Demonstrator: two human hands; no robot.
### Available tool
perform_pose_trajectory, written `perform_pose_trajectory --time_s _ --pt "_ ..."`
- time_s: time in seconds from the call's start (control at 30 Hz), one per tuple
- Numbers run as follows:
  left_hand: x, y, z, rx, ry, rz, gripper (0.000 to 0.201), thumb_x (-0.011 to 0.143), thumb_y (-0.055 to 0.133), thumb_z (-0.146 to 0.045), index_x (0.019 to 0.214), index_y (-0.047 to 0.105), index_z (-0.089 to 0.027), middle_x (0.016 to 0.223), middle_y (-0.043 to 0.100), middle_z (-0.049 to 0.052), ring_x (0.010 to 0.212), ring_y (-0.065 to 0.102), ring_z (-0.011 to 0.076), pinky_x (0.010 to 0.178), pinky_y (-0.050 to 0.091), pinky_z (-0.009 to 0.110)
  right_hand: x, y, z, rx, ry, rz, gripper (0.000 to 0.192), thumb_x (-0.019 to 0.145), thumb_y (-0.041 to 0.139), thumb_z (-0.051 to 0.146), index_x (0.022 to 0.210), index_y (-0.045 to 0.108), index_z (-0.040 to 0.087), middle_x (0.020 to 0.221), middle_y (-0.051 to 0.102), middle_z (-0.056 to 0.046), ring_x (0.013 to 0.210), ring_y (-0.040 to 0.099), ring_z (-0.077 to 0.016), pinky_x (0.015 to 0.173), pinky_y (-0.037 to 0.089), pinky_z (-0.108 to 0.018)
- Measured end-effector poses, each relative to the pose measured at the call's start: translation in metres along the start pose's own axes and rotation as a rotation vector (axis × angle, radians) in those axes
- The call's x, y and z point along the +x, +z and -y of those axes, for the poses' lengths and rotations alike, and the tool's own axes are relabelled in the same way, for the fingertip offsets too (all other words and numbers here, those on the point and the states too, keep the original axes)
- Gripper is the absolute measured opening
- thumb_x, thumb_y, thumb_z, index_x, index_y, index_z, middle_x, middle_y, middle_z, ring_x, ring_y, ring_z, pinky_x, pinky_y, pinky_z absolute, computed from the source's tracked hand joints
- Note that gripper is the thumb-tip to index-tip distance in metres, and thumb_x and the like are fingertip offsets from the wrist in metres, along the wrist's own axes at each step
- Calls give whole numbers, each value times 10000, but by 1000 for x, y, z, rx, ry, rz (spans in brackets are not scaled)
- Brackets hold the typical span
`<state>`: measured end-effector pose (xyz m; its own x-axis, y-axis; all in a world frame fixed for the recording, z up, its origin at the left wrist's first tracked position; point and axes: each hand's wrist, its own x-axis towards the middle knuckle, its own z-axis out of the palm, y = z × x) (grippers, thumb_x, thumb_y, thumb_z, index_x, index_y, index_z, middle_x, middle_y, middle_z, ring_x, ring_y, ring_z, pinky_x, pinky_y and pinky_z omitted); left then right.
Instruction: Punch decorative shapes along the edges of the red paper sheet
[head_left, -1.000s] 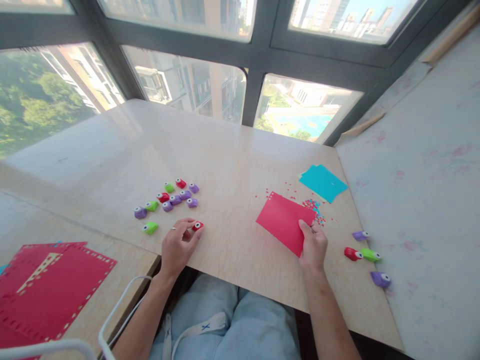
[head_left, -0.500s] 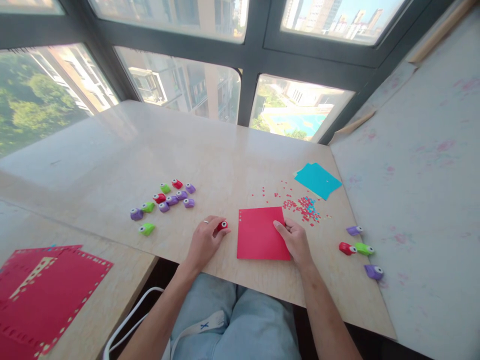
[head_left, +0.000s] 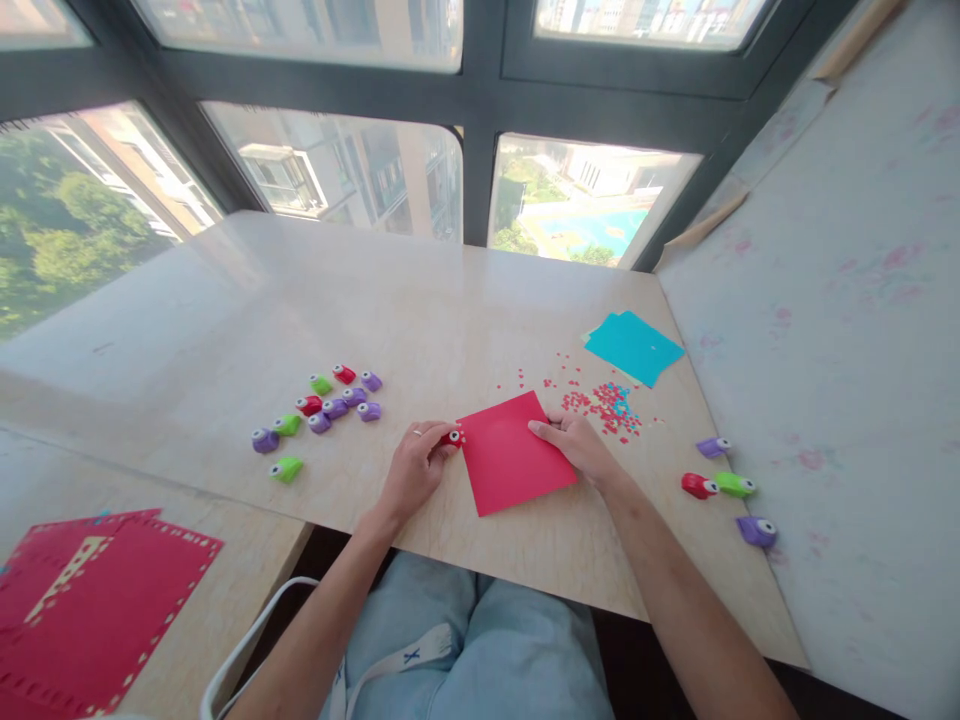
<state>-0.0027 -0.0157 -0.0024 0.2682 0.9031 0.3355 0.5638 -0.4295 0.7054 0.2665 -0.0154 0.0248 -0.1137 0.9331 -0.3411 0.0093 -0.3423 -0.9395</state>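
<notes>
Between the fingers of my left hand [head_left: 417,468] is a small red craft punch [head_left: 454,438], with a white and black top. It meets the left edge of a red sheet of paper [head_left: 514,455], near the upper left corner, where a few small holes show. My right hand [head_left: 574,443] pinches the sheet at its right side, thumb on top and fingers underneath. The sheet is tilted on the table. Just beyond my right hand lies a scatter of tiny red and blue paper cut-outs [head_left: 604,405].
Several purple, green and red punches [head_left: 334,408] stand in a group on the left, and more punches [head_left: 735,484] lie by the right wall. Blue sheets [head_left: 634,346] rest at the back right. Red sheets with punched edges [head_left: 127,600] lie at the lower left. Windows border the table [head_left: 420,300].
The red sheet has turned anticlockwise, its right side raised by my right hand. My left hand has brought the punch against the sheet's left edge; before, they were apart. The view has shifted slightly.
</notes>
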Motion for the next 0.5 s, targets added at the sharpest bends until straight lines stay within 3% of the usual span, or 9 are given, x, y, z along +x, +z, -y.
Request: perform_pose_trajectory --time_s 0.23,0.5 --pt "0 1 -2 1 -76 -35 237 853 544 -120 1035 660 -220 1031 696 55 987 612 194 891 505 355 9 -1 1 58 -6 -83 422 699 760 486 950 721 149 820 742 -80 671 689 -200 568 530 -271" --pt "-2 1 -1 -27 -136 -46 205 880 569 -190 1061 659 -222 1042 678 64 955 632 192 854 536 343 7 7 -2 -256 -146 -177 397 763 649 539 713 656 146 617 642 -32 515 549 -143 414 345 -214"
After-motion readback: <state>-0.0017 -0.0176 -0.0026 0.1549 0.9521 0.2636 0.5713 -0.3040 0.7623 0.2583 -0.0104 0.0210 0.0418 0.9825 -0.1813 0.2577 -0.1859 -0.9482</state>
